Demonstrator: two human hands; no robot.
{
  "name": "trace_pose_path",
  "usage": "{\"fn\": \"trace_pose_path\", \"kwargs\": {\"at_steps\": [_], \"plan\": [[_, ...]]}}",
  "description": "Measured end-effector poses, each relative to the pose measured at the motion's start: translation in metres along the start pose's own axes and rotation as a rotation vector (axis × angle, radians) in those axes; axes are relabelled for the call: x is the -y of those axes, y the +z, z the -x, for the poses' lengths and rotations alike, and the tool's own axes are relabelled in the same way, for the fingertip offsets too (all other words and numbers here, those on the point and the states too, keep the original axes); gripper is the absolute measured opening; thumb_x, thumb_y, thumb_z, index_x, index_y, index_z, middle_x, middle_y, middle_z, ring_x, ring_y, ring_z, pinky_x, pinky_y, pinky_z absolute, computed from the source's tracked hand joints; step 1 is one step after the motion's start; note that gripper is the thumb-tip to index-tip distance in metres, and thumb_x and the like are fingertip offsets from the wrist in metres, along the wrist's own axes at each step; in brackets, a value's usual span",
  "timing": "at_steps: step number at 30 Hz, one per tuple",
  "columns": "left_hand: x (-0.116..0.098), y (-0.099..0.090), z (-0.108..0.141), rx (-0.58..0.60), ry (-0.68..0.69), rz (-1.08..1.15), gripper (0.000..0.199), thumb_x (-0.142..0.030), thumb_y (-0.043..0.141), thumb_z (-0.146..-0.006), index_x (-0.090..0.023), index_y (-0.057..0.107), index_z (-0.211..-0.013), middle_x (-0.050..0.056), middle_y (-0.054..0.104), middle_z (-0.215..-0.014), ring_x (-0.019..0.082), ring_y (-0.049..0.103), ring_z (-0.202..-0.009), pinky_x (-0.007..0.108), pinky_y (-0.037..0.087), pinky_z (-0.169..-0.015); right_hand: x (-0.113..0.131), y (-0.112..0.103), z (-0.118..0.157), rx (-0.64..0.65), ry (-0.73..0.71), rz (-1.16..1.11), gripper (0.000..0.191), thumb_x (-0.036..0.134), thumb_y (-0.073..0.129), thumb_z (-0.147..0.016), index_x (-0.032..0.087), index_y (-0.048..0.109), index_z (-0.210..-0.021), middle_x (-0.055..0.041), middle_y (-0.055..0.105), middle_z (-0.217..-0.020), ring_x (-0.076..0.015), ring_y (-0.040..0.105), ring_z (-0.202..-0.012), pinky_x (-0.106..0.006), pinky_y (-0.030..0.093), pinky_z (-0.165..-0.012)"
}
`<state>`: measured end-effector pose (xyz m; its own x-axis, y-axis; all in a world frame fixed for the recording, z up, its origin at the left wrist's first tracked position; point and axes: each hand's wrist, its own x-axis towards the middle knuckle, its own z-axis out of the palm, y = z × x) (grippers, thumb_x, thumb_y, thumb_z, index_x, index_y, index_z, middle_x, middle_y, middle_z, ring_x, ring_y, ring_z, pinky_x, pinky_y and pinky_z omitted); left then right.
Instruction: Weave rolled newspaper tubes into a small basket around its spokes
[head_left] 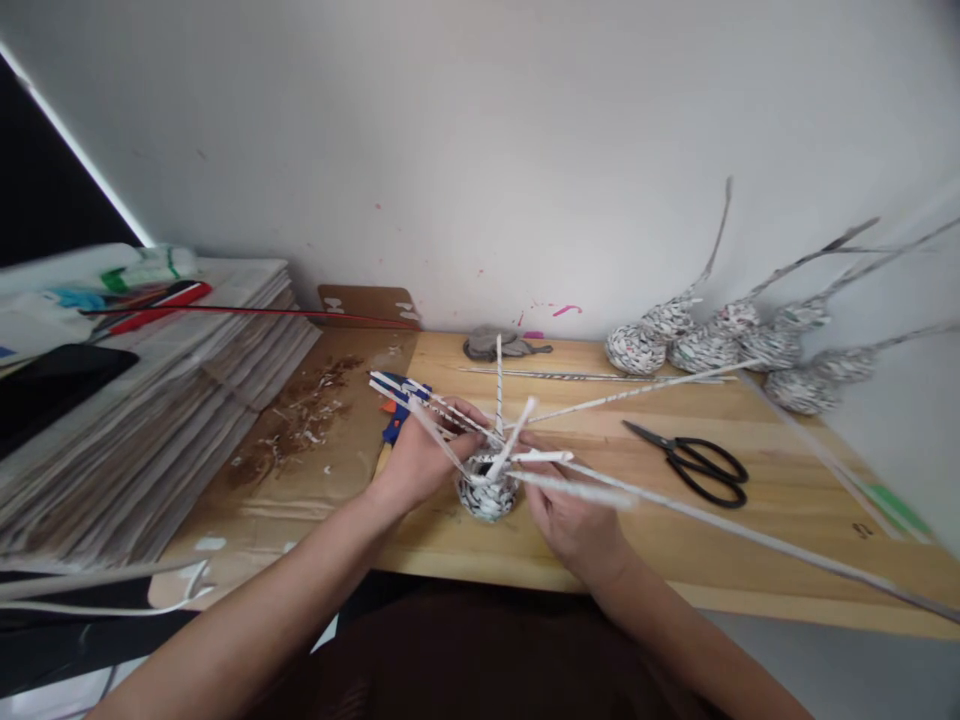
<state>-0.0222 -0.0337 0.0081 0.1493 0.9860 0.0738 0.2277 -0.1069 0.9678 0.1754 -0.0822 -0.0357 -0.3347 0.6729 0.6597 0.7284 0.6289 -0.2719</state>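
A small round piece woven from rolled paper strips [487,497] is near the table's front edge, with several loose paper strips fanning out of its top. My left hand [431,455] is closed on its left side, the fingertips at the rim among the strips. On the right side my right hand [566,510] holds the piece, its fingers partly hidden behind the strips. One long paper strip [750,533] runs from the piece over my right hand to the table's right edge. Another long strip [637,396] reaches toward the back right.
Black scissors [705,468] lie right of the hands. Several woven gourd shapes [705,345] stand along the wall. A blue tool [394,420] is behind my left hand. Stacked paper [247,370], a phone [67,385] and cardboard [285,480] are at left; a grey cloth [499,344] lies behind.
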Motion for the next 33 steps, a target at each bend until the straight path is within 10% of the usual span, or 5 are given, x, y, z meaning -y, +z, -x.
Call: {"fn": "trace_pose_path", "kwargs": {"at_steps": [12, 19, 33], "plan": [[-0.003, 0.004, 0.011, -0.112, 0.136, -0.267, 0.009, -0.015, 0.064, -0.078, -0.02, 0.066, -0.084, 0.0, 0.071, -0.077, 0.014, 0.065, -0.067, 0.023, 0.049, -0.061, 0.01, -0.034, -0.041, 0.019, 0.214, -0.103, 0.02, 0.023, 0.055, -0.095, 0.021, 0.07, -0.108, -0.0059, 0.075, -0.094, -0.0176, 0.068, -0.08, -0.029, 0.051, -0.073], [0.005, 0.0, 0.012, -0.184, 0.133, -0.272, 0.007, -0.018, 0.066, -0.078, -0.021, 0.063, -0.084, -0.002, 0.069, -0.073, 0.014, 0.065, -0.064, 0.023, 0.049, -0.06, -0.003, -0.021, -0.083, 0.376, 0.154, -0.21, 0.023, 0.034, 0.061, -0.093, 0.02, 0.07, -0.078, -0.0024, 0.07, -0.078, -0.0176, 0.06, -0.078, -0.033, 0.04, -0.078], [-0.001, -0.002, 0.013, -0.177, 0.185, -0.346, 0.01, -0.014, 0.061, -0.078, -0.02, 0.058, -0.085, -0.002, 0.066, -0.074, 0.014, 0.063, -0.068, 0.023, 0.046, -0.062, 0.006, -0.017, -0.089, 0.493, 0.325, -0.331, 0.02, 0.034, 0.055, -0.092, 0.021, 0.061, -0.079, 0.0029, 0.063, -0.066, -0.011, 0.053, -0.058, -0.025, 0.029, -0.054]]}}
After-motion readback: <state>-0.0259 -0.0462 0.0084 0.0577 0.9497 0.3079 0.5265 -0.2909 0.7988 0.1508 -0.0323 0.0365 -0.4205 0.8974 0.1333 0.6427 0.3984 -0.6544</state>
